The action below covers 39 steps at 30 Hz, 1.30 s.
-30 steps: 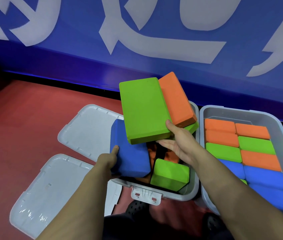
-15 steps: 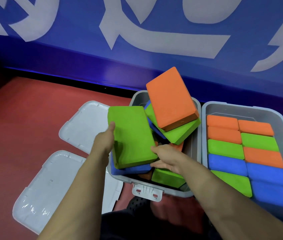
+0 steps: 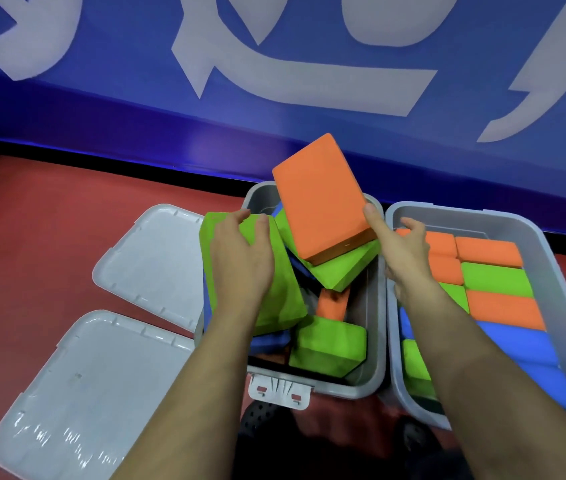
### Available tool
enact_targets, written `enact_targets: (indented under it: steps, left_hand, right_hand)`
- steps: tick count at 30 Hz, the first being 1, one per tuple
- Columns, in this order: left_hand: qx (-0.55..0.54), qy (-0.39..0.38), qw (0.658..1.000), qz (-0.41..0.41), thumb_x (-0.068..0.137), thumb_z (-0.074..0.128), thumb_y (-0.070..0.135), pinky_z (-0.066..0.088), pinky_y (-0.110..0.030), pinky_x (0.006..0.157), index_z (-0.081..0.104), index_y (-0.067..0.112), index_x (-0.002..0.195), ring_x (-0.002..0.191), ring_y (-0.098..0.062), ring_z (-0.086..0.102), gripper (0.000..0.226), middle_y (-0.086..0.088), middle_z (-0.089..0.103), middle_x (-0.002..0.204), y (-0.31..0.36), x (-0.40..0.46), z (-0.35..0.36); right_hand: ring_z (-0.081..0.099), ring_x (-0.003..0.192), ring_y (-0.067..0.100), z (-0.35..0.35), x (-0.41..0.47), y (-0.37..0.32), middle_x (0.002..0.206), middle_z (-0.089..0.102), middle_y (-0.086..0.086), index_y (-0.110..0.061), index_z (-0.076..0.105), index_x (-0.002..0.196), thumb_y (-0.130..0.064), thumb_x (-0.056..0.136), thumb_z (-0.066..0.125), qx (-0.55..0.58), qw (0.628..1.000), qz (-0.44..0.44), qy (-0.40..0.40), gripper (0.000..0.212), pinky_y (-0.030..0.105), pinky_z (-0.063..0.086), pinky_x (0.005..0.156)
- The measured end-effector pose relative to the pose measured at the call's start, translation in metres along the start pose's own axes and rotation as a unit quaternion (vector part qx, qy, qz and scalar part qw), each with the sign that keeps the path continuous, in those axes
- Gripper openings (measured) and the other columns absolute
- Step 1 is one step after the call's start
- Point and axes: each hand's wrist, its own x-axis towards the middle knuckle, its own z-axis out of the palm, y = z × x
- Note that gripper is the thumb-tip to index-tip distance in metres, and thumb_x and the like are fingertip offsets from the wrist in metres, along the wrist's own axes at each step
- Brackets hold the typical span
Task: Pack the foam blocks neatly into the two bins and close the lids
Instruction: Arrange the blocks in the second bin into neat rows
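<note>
Two grey plastic bins sit side by side on a red floor, seen from above, both with lids off. The left bin (image 3: 373, 379) holds a loose jumble of foam blocks: a large orange block (image 3: 321, 199) tilts on top of a green block (image 3: 338, 268), a blue block peeks out beneath, and lower down lie a small orange block (image 3: 332, 303) and another green block (image 3: 326, 348). A big green block (image 3: 285, 299) rests at the bin's left edge on a blue block (image 3: 267, 342). The right bin (image 3: 558, 282) is packed neatly in rows of orange, green and blue blocks (image 3: 503, 303).

The left hand (image 3: 240, 261) lies on the big green block, fingers curled over its far edge. The right hand (image 3: 401, 251) is spread, thumb touching the large orange block's right edge, fingers over the right bin.

Two grey lids (image 3: 150, 265) (image 3: 77, 400) lie flat on the floor left of the bins.
</note>
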Motion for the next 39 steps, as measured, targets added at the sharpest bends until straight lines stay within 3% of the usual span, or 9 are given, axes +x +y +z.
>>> enact_targets:
  steps: [1, 3, 9, 13, 18, 25, 30, 35, 39]
  left_hand:
    - [0.002, -0.042, 0.999, 0.013, 0.101, 0.056, 0.040, 0.043, -0.036, 0.108, 0.060, 0.015, 0.132, 0.125, -0.017, 0.056, 0.040, -0.001, 0.063, 0.134, 0.002, -0.003, 0.008]
    - [0.006, -0.116, 0.993, 0.021, 0.101, 0.058, 0.040, 0.046, -0.037, 0.105, 0.062, 0.015, 0.131, 0.119, -0.016, 0.060, 0.039, 0.001, 0.066, 0.131, 0.004, -0.009, 0.024]
    - [-0.066, -0.148, 0.983, -0.092, 0.101, 0.058, 0.038, 0.047, -0.032, 0.101, 0.058, 0.011, 0.135, 0.113, -0.016, 0.062, 0.043, -0.003, 0.066, 0.129, 0.008, -0.012, 0.046]
    - [-0.053, -0.170, 0.973, -0.147, 0.101, 0.056, 0.043, 0.048, -0.040, 0.101, 0.053, 0.013, 0.138, 0.111, -0.022, 0.063, 0.048, -0.004, 0.063, 0.126, 0.002, -0.013, 0.049]
    - [-0.017, -0.185, 0.968, -0.166, 0.101, 0.056, 0.045, 0.047, -0.036, 0.099, 0.051, 0.011, 0.140, 0.113, -0.025, 0.061, 0.052, -0.007, 0.061, 0.130, -0.006, -0.010, 0.052]
    - [-0.006, -0.203, 0.961, -0.186, 0.102, 0.056, 0.042, 0.037, -0.028, 0.084, 0.049, 0.008, 0.140, 0.099, -0.020, 0.054, 0.052, -0.007, 0.060, 0.119, -0.010, -0.012, 0.062]
    - [-0.025, -0.197, 0.957, -0.209, 0.101, 0.057, 0.041, 0.041, -0.031, 0.089, 0.051, 0.008, 0.139, 0.107, -0.023, 0.057, 0.052, -0.005, 0.060, 0.120, -0.012, -0.012, 0.069]
    - [-0.056, -0.184, 0.956, -0.221, 0.100, 0.059, 0.043, 0.045, -0.038, 0.105, 0.055, 0.007, 0.136, 0.123, -0.028, 0.058, 0.051, -0.011, 0.063, 0.133, -0.013, -0.013, 0.073]
    - [-0.049, -0.174, 0.960, -0.215, 0.101, 0.058, 0.039, 0.039, -0.027, 0.090, 0.054, 0.007, 0.138, 0.113, -0.023, 0.058, 0.049, -0.009, 0.062, 0.131, -0.013, -0.011, 0.070]
  right_hand:
    - [0.049, 0.128, 0.030, -0.001, 0.004, 0.004, 0.152, 0.032, 0.002, -0.040, 0.033, 0.148, -0.088, 0.053, 0.072, 0.007, 0.999, 0.020, -0.026, 0.114, 0.056, 0.046, 0.105]
    - [0.039, 0.141, 0.033, 0.002, 0.009, 0.008, 0.163, 0.021, -0.003, -0.050, 0.019, 0.154, -0.088, 0.048, 0.076, 0.016, 0.996, 0.047, -0.070, 0.126, 0.065, 0.041, 0.105]
    - [0.036, 0.144, 0.035, 0.018, 0.016, 0.022, 0.160, 0.034, -0.004, -0.048, 0.020, 0.155, -0.076, 0.061, 0.081, 0.101, 0.979, 0.118, -0.130, 0.115, 0.077, 0.040, 0.097]
    - [0.041, 0.140, 0.031, 0.027, 0.018, 0.023, 0.157, 0.038, -0.009, -0.051, 0.023, 0.152, -0.070, 0.061, 0.085, 0.137, 0.977, 0.113, -0.120, 0.112, 0.076, 0.043, 0.095]
    - [0.047, 0.134, 0.029, 0.028, 0.022, 0.022, 0.145, 0.050, -0.008, -0.044, 0.045, 0.141, -0.058, 0.070, 0.086, 0.160, 0.976, 0.097, -0.115, 0.083, 0.071, 0.048, 0.093]
    - [0.051, 0.128, 0.030, 0.021, 0.025, 0.023, 0.133, 0.059, -0.007, -0.034, 0.057, 0.135, -0.050, 0.076, 0.084, 0.187, 0.973, 0.099, -0.097, 0.068, 0.063, 0.052, 0.094]
    - [0.050, 0.122, 0.029, 0.017, 0.027, 0.024, 0.109, 0.061, -0.011, -0.034, 0.063, 0.111, -0.044, 0.081, 0.082, 0.232, 0.959, 0.112, -0.115, 0.037, 0.063, 0.050, 0.099]
    - [0.053, 0.128, 0.037, 0.025, 0.029, 0.024, 0.134, 0.062, 0.000, -0.030, 0.065, 0.122, -0.047, 0.073, 0.087, 0.306, 0.937, 0.126, -0.110, 0.056, 0.059, 0.054, 0.096]
    - [0.056, 0.124, 0.036, 0.038, 0.032, 0.026, 0.138, 0.058, 0.010, -0.022, 0.060, 0.126, -0.041, 0.076, 0.088, 0.380, 0.903, 0.149, -0.134, 0.060, 0.054, 0.053, 0.100]
